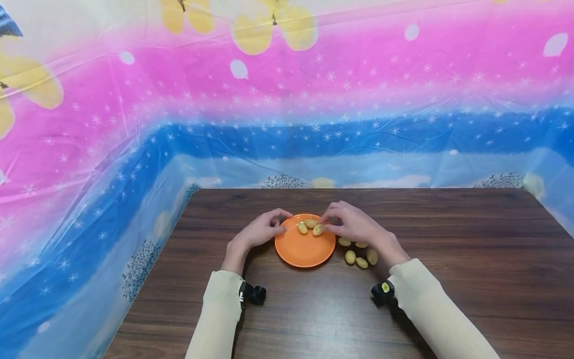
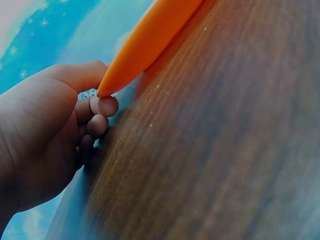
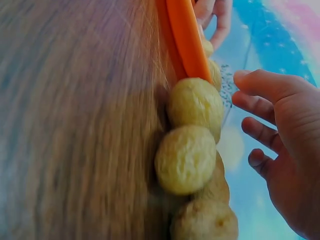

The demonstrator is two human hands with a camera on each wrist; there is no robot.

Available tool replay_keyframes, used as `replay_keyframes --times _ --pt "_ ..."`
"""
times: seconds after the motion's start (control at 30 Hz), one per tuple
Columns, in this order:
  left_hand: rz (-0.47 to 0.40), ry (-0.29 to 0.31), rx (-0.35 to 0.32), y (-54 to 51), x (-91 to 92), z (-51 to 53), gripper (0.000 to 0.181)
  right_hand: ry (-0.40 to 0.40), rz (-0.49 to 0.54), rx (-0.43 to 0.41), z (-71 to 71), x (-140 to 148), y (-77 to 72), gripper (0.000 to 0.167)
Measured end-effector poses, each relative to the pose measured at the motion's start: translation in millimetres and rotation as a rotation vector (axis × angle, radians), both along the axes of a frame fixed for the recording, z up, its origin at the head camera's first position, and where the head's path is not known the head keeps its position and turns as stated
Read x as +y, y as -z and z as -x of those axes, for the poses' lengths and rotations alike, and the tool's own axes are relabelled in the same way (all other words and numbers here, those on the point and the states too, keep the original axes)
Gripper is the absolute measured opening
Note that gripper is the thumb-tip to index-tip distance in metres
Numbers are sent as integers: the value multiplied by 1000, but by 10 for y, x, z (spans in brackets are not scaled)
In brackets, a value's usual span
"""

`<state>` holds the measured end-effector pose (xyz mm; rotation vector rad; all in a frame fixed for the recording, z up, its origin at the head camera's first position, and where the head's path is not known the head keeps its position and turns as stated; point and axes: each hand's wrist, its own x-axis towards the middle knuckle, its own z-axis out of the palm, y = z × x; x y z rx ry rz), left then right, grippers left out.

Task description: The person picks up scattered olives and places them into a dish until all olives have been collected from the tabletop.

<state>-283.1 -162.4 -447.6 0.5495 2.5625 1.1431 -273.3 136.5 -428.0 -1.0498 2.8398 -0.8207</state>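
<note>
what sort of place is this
Perhaps a makeshift recording corner indoors: a printed cloth with snowflakes hangs behind a wood-grain table, and a small black device sits at each of the person's wrists.

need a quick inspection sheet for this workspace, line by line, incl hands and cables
surface: brown wood-grain table, small pale specks in the left wrist view
job's things: orange plate bearing three potatoes; more potatoes on the table at its right
clutter: nothing seen
hands: left hand pinches the plate's rim; right hand is close to a potato on the plate, contact unclear
cables: nothing seen
surroundings: pink and blue printed cloth behind the table
</note>
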Motion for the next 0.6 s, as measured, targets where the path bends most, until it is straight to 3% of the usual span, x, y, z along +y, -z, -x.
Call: replay_keyframes --times 0.2,0.6 --pt "7 11 20 11 -3 11 37 19 9 14 -27 100 -5 16" --pt "10 11 28 27 -9 21 36 65 73 -68 -110 274 -24 16"
